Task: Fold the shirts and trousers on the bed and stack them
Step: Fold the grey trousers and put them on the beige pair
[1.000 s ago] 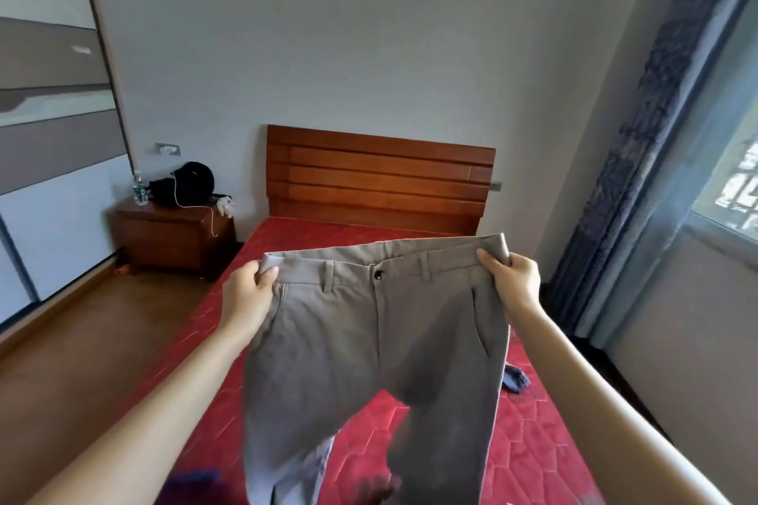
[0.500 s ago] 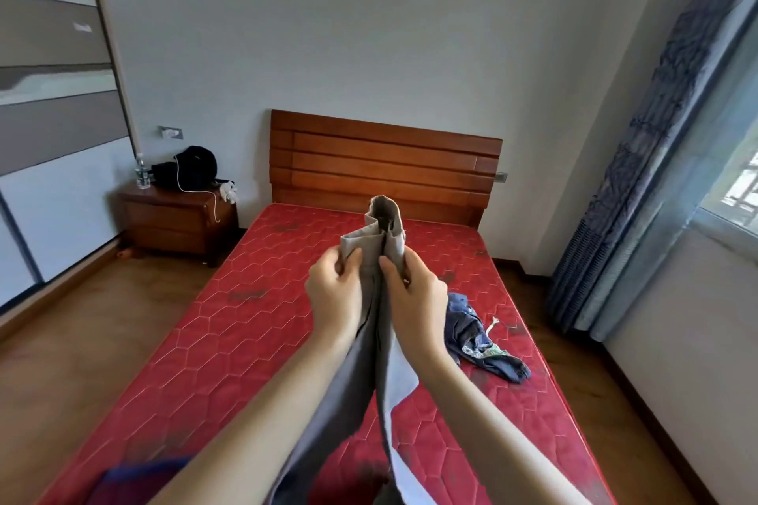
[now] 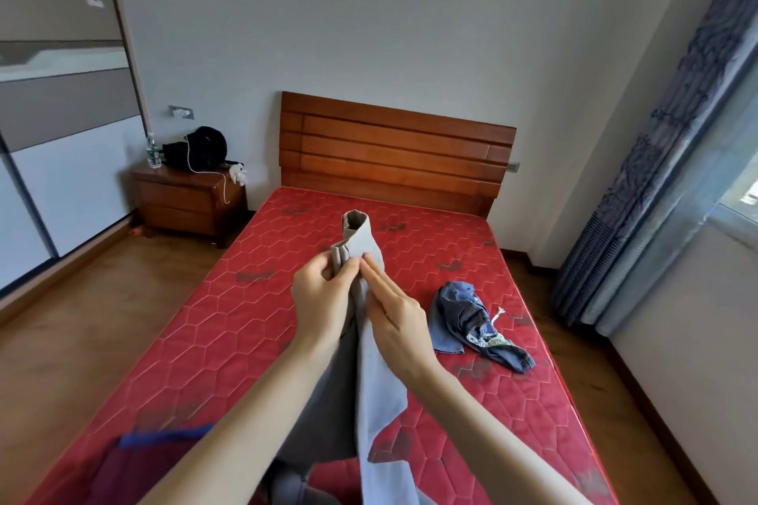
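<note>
I had the grey trousers (image 3: 361, 254) doubled lengthwise in mid-air above the middle of the bed (image 3: 229, 324), waistband end uppermost and the legs hanging down toward the foot edge, out of the bottom of view. My left hand (image 3: 324, 295) pinched the stacked waistband edges between thumb and fingers. My right hand (image 3: 393, 316) lay flat against the cloth with its fingers straight and pressed together, steadying the fold rather than gripping it.

As I judged it, the task was at an early stage. These trousers had only their first fold, leg over leg, and they had not yet been laid down or folded across their length. A crumpled pair of jeans (image 3: 471, 320) lay untouched near the right edge of the bed, well apart from my hands. At the foot edge on the left sat something blue and dark red (image 3: 156, 455), too blurred for me to say whether it was a folded garment or one waiting. I could see no finished stack anywhere on the bed.
</note>
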`<state>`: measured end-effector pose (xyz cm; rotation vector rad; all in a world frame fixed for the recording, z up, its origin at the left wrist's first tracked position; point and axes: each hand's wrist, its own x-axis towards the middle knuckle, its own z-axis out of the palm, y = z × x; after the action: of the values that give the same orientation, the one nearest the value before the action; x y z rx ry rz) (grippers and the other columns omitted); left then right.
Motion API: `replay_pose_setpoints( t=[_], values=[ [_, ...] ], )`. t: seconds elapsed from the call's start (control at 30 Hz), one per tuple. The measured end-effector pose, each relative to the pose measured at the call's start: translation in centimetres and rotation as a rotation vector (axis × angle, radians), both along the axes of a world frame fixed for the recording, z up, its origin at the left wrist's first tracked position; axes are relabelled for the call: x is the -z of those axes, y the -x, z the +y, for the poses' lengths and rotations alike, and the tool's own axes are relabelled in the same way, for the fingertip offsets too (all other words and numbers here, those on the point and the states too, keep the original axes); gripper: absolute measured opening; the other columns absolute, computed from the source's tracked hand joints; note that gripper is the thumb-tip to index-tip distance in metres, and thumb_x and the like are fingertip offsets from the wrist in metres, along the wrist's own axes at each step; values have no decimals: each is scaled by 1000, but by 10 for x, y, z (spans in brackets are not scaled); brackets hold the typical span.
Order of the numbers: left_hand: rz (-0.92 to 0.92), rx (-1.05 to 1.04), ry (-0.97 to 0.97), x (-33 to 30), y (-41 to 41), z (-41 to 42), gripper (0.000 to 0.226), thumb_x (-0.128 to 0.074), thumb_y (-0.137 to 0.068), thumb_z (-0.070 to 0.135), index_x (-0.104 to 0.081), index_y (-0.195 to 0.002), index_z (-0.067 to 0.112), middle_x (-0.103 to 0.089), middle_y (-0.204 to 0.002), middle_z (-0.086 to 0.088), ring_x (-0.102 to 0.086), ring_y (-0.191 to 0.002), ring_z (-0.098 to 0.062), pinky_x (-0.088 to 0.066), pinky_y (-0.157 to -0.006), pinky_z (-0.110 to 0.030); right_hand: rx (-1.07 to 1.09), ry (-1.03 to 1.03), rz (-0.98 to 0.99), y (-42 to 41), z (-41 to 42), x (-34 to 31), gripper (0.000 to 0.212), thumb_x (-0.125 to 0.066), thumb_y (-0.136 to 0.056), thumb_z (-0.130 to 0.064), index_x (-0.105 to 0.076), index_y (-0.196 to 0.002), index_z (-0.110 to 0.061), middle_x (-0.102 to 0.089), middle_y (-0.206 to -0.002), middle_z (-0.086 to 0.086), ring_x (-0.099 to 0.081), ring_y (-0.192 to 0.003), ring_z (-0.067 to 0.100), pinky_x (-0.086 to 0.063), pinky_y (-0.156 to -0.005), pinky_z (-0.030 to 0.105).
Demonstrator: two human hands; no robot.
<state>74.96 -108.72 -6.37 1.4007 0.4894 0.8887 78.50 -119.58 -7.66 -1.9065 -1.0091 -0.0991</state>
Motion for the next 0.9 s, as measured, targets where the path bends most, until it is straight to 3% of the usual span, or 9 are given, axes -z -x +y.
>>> replay_pose_setpoints(
  t=[0.07,0.17,0.23,0.33,0.4,0.47,0.57,0.7,0.9],
  values=[
    [19,36,-18,8,2,9,27,-65,-87,6,-52,-66,-4,-53,-58,-6,-44,-60,-13,-37,-59,-35,-63,66,-41,-11,-7,-2,55,-48,-90,6,-54,-136,-21,-47,-145,-10,-48,-131,9,-43,-105,26],
    [91,160,-217,16,9,24,28,-62,-90,6,-48,-67,0,-47,-59,-2,-41,-61,-14,-33,-60,-34,-34,66,-205,-36,-19,-23,42,-58,-87,5,-64,-125,-12,-62,-131,0,-57,-122,15,-47,-102,36],
    [129,242,-359,17,16,32,25,-62,-91,6,-50,-71,-1,-46,-63,-4,-42,-64,-13,-34,-63,-34,12,45,-279,-56,-25,-44,35,-60,-90,-1,-65,-123,-10,-64,-126,2,-58,-119,12,-46,-102,32],
    [141,341,-470,18,27,37,12,-62,-92,6,-59,-81,4,-52,-69,-7,-49,-68,-13,-39,-68,-32,9,105,-319,-78,-30,-72,26,-54,-98,-11,-66,-121,-12,-70,-115,-1,-60,-95,-9,-48,-85,15],
    [135,372,-503,21,34,36,8,-60,-93,6,-66,-95,11,-63,-80,-9,-60,-76,-15,-47,-74,-30,-49,208,-397,-83,-34,-79,21,-54,-98,-16,-68,-113,-11,-72,-106,-2,-64,-93,1,-49,-85,21],
    [111,350,-512,26,41,33,18,-59,-94,5,-67,-101,18,-68,-86,-1,-65,-86,-8,-49,-78,-19,-114,328,-493,-82,-39,-73,19,-57,-97,-19,-72,-103,-8,-73,-98,-1,-68,-90,15,-46,-93,31],
    [77,206,-531,36,45,25,21,-57,-94,2,-66,-98,20,-69,-87,8,-64,-88,0,-45,-77,-9,-156,423,-525,-63,-56,-47,20,-58,-97,-22,-74,-93,-10,-73,-92,-2,-68,-86,18,-43,-100,44],
    [52,64,-470,58,51,15,20,-54,-96,4,-65,-97,21,-67,-87,17,-62,-85,2,-43,-76,-7,-31,235,-608,-18,-80,11,17,-62,-94,-20,-74,-87,-10,-69,-91,-1,-63,-81,19,-50,-76,35],
    [54,-6,-358,89,56,-5,17,-53,-97,5,-63,-98,19,-64,-84,18,-59,-81,5,-42,-74,-9,96,188,-554,26,-94,65,8,-65,-90,-14,-73,-88,-15,-68,-94,-5,-62,-86,18,-47,-72,34]
  ],
)
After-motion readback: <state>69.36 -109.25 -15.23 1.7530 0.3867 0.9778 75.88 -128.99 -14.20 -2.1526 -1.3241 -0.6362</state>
